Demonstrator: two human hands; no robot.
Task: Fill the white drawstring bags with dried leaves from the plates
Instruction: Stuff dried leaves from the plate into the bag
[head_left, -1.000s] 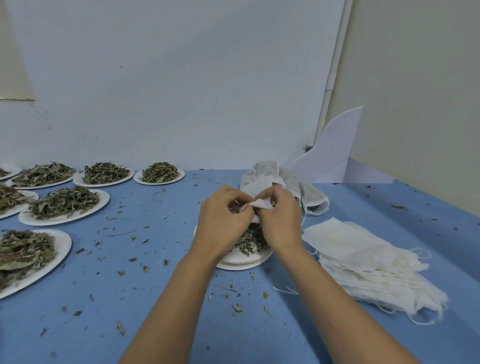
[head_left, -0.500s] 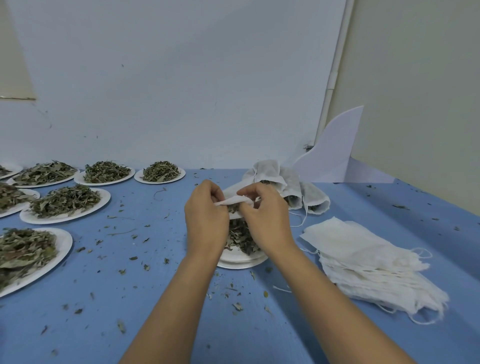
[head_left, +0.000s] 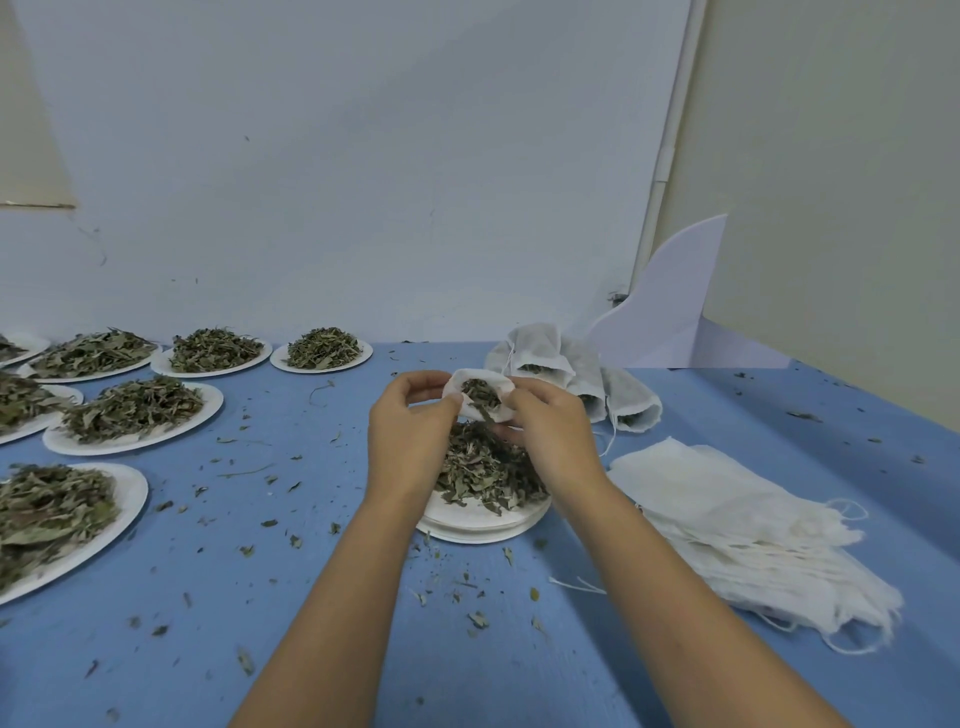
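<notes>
A small white drawstring bag (head_left: 497, 388) is held open above a white plate (head_left: 483, 521) heaped with dried leaves (head_left: 483, 470). My left hand (head_left: 410, 441) pinches the bag's left rim, and my right hand (head_left: 550, 436) pinches its right rim. Dark leaves show inside the bag's mouth. The bag's lower part is hidden behind my fingers.
Several plates of dried leaves (head_left: 135, 410) line the left of the blue table (head_left: 260, 597). A stack of flat bags (head_left: 748, 525) lies to the right. Filled bags (head_left: 582, 379) lie behind, near a white board (head_left: 670, 306) at the wall. Leaf crumbs are scattered around.
My hands have spread the bag's mouth wide, so the leaves inside it now show. Both hands stayed above the plate.
</notes>
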